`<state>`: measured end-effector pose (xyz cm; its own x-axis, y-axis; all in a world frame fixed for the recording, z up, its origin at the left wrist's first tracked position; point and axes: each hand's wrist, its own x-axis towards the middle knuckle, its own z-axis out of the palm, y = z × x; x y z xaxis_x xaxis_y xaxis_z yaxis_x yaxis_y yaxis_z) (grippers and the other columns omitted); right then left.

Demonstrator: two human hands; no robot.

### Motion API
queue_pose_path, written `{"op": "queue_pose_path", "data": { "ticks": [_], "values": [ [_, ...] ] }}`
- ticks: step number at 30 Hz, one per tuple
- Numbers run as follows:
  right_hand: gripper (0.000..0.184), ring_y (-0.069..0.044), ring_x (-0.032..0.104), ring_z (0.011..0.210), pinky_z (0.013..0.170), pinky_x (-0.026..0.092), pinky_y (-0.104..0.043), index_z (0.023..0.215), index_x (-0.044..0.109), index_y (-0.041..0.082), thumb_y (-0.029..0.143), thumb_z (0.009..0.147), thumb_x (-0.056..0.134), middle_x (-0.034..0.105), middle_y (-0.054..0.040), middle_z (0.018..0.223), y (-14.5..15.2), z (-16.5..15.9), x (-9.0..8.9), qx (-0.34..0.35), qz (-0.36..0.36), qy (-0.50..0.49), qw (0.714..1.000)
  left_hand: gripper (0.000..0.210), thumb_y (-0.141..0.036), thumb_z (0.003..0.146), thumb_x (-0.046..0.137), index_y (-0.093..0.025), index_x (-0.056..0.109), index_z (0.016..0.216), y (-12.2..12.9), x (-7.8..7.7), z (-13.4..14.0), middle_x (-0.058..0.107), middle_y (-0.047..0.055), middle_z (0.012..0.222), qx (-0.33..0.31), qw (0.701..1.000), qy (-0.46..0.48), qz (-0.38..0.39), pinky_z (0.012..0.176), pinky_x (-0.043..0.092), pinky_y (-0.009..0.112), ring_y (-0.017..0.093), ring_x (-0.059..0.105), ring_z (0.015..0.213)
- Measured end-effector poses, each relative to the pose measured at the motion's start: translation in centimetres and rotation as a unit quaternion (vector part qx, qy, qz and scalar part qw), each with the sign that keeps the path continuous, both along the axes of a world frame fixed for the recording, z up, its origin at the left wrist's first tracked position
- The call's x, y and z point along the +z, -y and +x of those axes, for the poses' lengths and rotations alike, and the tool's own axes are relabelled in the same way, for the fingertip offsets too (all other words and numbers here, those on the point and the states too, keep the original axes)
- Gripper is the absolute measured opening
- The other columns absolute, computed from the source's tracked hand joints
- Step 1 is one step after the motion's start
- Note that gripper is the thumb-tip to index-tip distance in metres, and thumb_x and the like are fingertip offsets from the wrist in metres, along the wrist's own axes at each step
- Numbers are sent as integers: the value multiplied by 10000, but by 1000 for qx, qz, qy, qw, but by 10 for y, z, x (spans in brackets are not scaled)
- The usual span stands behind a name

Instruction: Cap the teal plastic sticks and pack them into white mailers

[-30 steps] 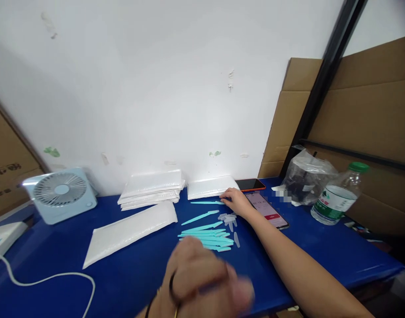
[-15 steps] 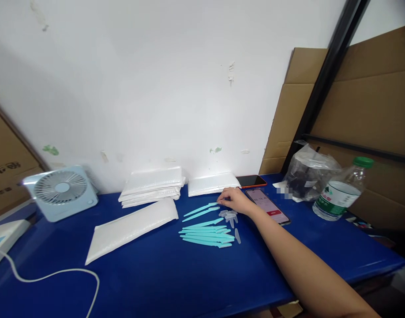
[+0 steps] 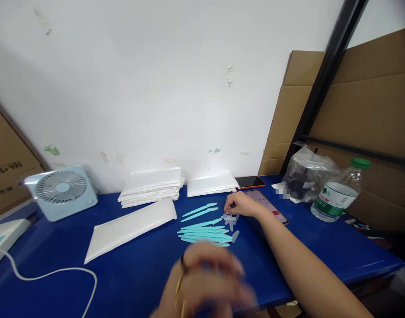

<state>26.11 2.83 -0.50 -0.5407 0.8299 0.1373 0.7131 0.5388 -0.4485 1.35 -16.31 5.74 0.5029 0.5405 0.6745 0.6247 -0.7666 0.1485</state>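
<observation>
Several turquoise plastic blades (image 3: 204,232) lie in a loose pile on the blue table (image 3: 129,269). Two more turquoise blades (image 3: 199,211) lie apart just behind the pile. Small clear caps (image 3: 230,219) sit at the pile's right end. My right hand (image 3: 241,204) reaches across the table, fingers curled down over the caps; whether it pinches one I cannot tell. My left hand (image 3: 205,282) hovers close to the camera, blurred, with a ring and bracelet, in front of the pile; its fingers look bent and nothing shows in them.
White padded envelopes (image 3: 151,186) are stacked by the wall, one envelope (image 3: 131,227) lies loose. A small fan (image 3: 61,190) and white cable (image 3: 50,278) are at left. Two phones (image 3: 253,181), a plastic bag (image 3: 306,174) and a water bottle (image 3: 339,192) stand at right. Cardboard leans behind.
My left hand, out of view half a second ago, has come back up into the lower middle. My right hand has shifted slightly from the far blade to the clear caps.
</observation>
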Motion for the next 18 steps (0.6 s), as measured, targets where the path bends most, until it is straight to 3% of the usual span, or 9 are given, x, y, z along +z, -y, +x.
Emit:
{"op": "queue_pose_path", "data": {
  "ticks": [1,3,6,11,18],
  "values": [
    [153,-128,585,624,573,390,-204,768,735,220,209,658,629,693,-6,743,1,2,1,1,-5,3,1000,299,-293,908,343,-347,528,1136,-21,0,-3,594,19,1048,-3,1000,-10,-27,782,503,317,159,561,941],
    [183,-132,591,636,572,398,-202,781,735,221,181,647,618,696,-6,757,2,3,2,9,-9,5,1000,323,-374,899,353,-288,543,1146,-59,-6,-7,588,38,1100,5,986,-53,-155,847,465,319,179,540,1001],
    [195,-136,594,648,581,404,-201,775,734,224,162,633,615,694,-5,760,3,2,2,15,-1,3,1000,439,-496,872,334,-235,562,1141,-93,-24,-9,559,63,1183,21,957,-152,-246,901,396,372,234,500,1073],
    [138,-132,582,597,555,394,-205,739,719,221,192,624,648,689,8,693,3,0,0,1,7,3,1000,562,-582,859,235,-227,518,1190,-96,-45,-6,550,87,1213,38,949,-202,-239,928,325,427,254,490,1100],
    [117,-148,604,681,660,418,-228,748,726,216,216,685,627,701,-13,744,-3,-2,-5,9,43,-12,999,683,-643,829,194,-188,448,1271,-110,-53,-6,457,124,1314,66,940,-222,-250,988,251,458,272,401,1212]
  ]
}}
